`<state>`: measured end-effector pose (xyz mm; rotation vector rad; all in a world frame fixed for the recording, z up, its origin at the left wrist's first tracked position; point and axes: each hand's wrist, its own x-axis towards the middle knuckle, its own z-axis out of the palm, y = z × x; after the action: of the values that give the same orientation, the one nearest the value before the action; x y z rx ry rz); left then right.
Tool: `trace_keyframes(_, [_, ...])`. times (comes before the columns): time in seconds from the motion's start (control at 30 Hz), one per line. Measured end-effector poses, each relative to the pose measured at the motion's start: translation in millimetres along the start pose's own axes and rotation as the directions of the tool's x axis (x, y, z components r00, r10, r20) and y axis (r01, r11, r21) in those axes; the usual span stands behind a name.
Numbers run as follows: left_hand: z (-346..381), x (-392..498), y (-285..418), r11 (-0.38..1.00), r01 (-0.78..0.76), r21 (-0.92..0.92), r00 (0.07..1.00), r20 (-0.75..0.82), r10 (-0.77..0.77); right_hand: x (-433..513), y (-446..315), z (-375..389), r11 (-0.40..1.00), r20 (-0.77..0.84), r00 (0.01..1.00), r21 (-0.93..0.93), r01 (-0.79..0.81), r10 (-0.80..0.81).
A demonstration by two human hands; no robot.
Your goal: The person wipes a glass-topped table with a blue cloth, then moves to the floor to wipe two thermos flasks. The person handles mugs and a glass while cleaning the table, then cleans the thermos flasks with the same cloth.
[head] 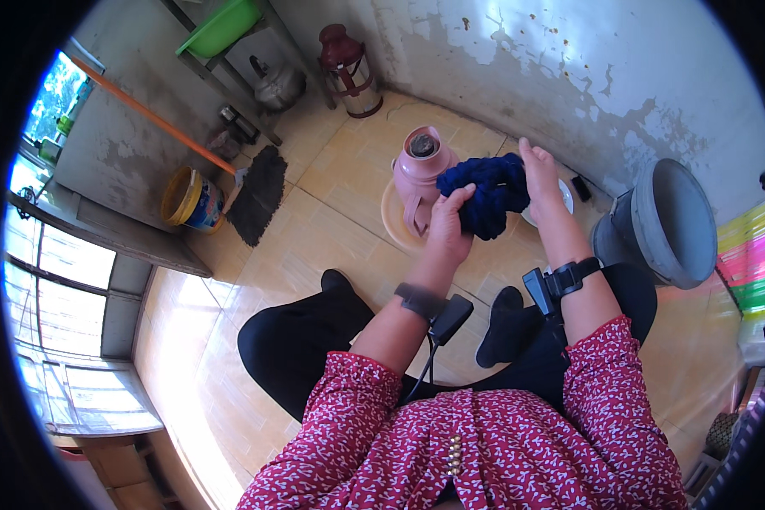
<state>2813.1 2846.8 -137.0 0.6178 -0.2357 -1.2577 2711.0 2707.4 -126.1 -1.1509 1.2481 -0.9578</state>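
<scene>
A bunched dark blue cloth [488, 191] is between my two hands, above the floor. My left hand [451, 223] grips its near left side, the thumb lying on top. At the cloth's right edge, my right hand [540, 175] has its thumb up and its palm turned toward the cloth; its fingers are partly hidden. Just left of the cloth, a pink thermos flask [421, 167] stands upright in a pale yellow basin [392, 220], with a dark stopper [422, 145] in its mouth. The cloth covers part of the flask's right side.
A white dish [567, 196] lies partly behind my right forearm. To the right is a grey bucket [644, 223]. A mop [258, 194] and a yellow bucket [191, 199] are at left. By the wall stand a maroon thermos flask [352, 73] and a metal kettle [279, 86].
</scene>
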Motion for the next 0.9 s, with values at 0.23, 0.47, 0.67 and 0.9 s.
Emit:
trace_keyframes(0.23, [18.6,-8.9,33.3,0.989,-0.037,-0.145,0.995,0.09,0.05,-57.3,-32.1,-3.4,0.973,0.792,0.609,0.173,-0.154,-0.044])
trace_keyframes(0.47, [26.4,-7.6,23.2,0.965,-0.163,0.207,0.987,0.032,0.16,-39.4,-27.8,-3.2,0.995,0.502,0.864,0.097,-0.017,-0.034])
trace_keyframes(0.67, [-39.9,16.6,15.4,0.818,-0.261,0.512,0.834,-0.307,0.459,-6.3,-10.5,-7.6,0.952,0.138,0.988,0.304,0.028,-0.073])
trace_keyframes(0.9, [-106.1,28.5,24.1,0.209,0.104,0.972,0.761,-0.213,0.613,6.6,6.3,29.3,0.913,0.051,0.912,0.035,0.405,-0.407])
